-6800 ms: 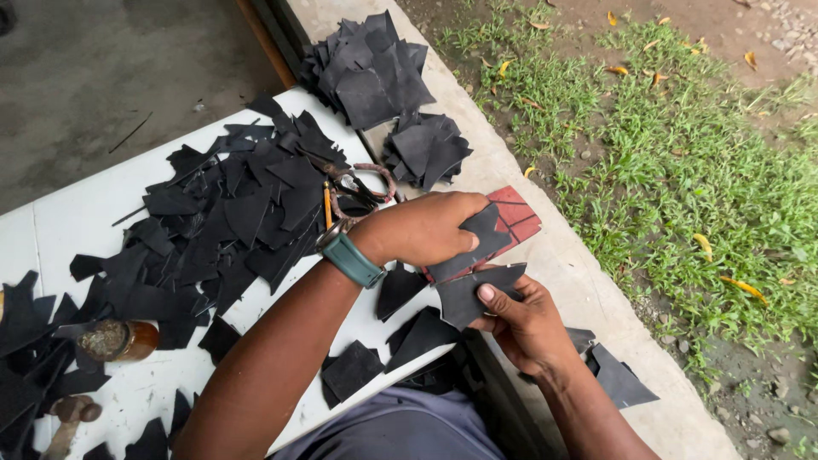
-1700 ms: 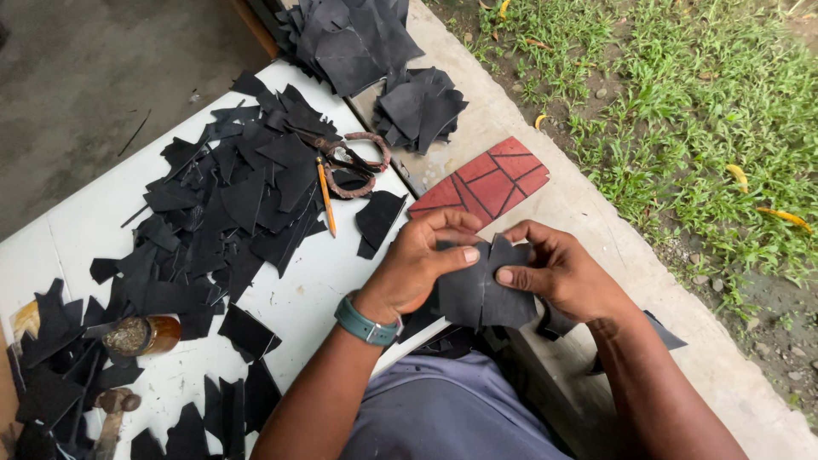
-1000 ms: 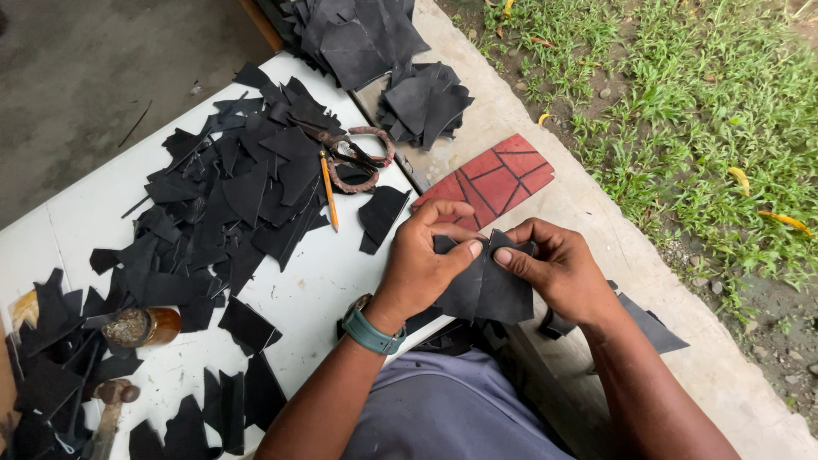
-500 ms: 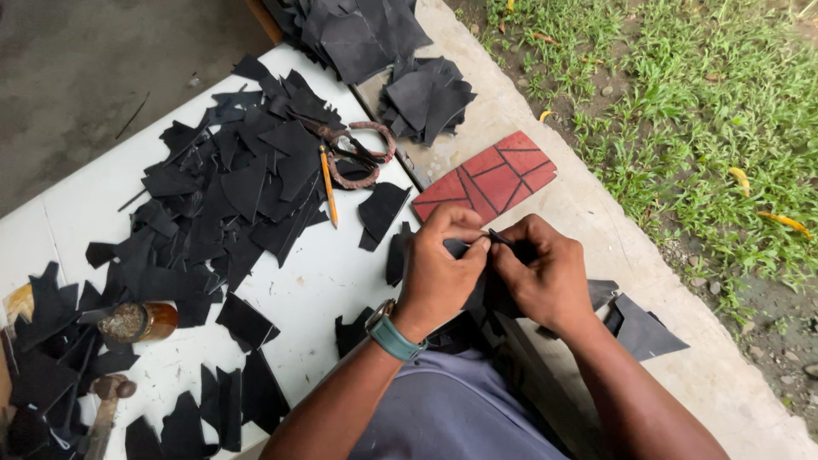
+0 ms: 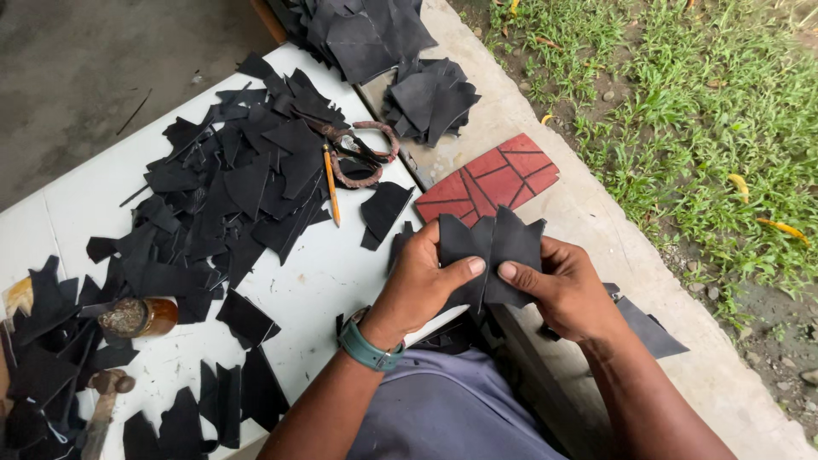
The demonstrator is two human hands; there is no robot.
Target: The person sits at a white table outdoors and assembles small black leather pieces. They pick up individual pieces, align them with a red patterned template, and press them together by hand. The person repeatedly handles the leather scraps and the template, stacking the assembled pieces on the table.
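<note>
**Two dark cut pieces held edge to edge between both hands**

You hold two black cut pieces (image 5: 490,255) side by side, just above your lap and the table edge. Your left hand (image 5: 422,285) is closed on the left piece, thumb pressed flat on its face; your right hand (image 5: 567,290) grips the right piece the same way, thumb tip almost meeting the other thumb at the seam.

The material looks thin, matte and limp, like leather or soft rubber sheet: light, bendable, not fragile, and probably grippy rather than slick. It will likely sag if pinched at one corner, so hold it as you do now, thumbs near the joined edges and fingers spread behind.

Each piece stands with its long axis running away from you, its notched, pointed top aimed toward the red panelled template (image 5: 487,183) lying just beyond your hands. The seam between them runs the same way.

Beyond your left hand lie a yellow pencil (image 5: 331,183) and scissors (image 5: 362,152) among a heap of black offcuts (image 5: 230,192) on the white table (image 5: 307,281). Far out to your left stands a small brown jar (image 5: 141,317).
</note>
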